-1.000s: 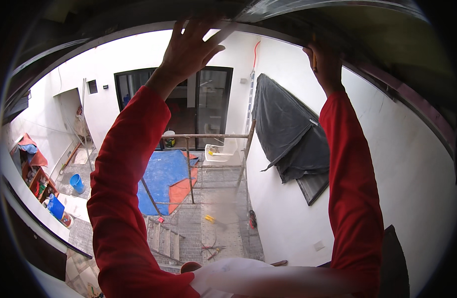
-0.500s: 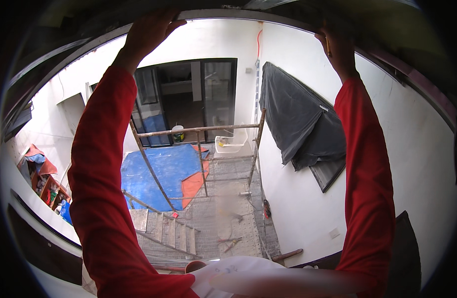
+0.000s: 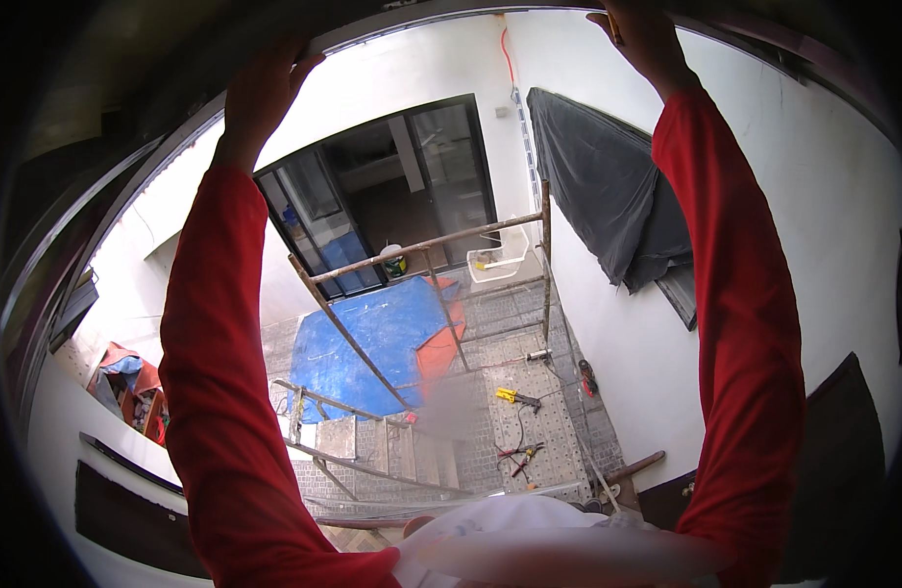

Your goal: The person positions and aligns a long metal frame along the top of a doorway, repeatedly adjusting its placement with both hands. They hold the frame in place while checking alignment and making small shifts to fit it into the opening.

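Observation:
Both my arms, in red sleeves, reach up to a long pale metal bar [image 3: 412, 20] overhead. My left hand [image 3: 260, 103] is closed on the bar at its left part; the thumb lies along the lower edge and the fingertips are lost in shadow. Farther right, my right hand [image 3: 649, 47] grips the same bar, partly cut off by the upper edge of the view. A thin yellowish stick, like a pencil [image 3: 615, 29], shows between its fingers.
Below are a rusty scaffold frame [image 3: 431, 242], a perforated platform [image 3: 559, 431] with a yellow-and-black power tool [image 3: 517, 398] and red-handled pliers [image 3: 525, 457], and a blue tarp [image 3: 363, 343]. Black sheeting [image 3: 608, 186] hangs on the right wall. Sliding glass doors [image 3: 446, 167] stand beyond.
The view has tilted and swung, so the scaffold and floor appear turned and the yellow tool shows. Both hands stay up at the bar, which sits higher in the picture at the right.

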`<state>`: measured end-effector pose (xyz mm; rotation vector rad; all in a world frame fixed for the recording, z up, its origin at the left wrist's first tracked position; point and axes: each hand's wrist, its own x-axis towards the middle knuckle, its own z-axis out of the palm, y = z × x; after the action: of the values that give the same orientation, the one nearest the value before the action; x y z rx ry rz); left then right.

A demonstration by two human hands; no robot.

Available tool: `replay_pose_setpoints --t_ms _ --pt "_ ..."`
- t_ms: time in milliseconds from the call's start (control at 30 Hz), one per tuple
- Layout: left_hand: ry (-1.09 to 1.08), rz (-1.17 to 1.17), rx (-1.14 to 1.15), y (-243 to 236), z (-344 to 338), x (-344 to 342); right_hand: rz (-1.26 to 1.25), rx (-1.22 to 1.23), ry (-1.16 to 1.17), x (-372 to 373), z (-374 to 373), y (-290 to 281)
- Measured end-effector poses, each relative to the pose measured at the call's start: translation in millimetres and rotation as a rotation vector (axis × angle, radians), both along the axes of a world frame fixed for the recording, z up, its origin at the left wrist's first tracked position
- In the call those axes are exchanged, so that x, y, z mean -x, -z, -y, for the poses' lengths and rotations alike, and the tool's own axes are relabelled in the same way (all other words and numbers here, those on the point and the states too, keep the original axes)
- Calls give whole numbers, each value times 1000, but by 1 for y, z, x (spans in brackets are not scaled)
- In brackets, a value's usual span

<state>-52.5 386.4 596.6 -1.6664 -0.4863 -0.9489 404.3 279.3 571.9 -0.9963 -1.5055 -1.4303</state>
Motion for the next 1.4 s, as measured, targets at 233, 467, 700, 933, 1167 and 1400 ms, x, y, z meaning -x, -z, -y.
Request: replay_pose_setpoints --t_ms 233,467,700,933,1167,1400 --pt "-28 5 12 -1 4 -4 -104 -90 -228 26 48 98" --pt "-48 41 80 0 3 -5 -826 1088 -422 114 108 530" --pt "-23 40 63 1 6 -7 -819 1930 -331 153 281 806" --pt "3 63 108 1 9 -12 -1383 1765 -177 -14 268 802" --pt "-19 59 25 -3 10 -14 -1867 1678 123 -92 333 785" --pt "-28 94 239 -2 15 -12 -1369 2079 -101 -102 369 838"
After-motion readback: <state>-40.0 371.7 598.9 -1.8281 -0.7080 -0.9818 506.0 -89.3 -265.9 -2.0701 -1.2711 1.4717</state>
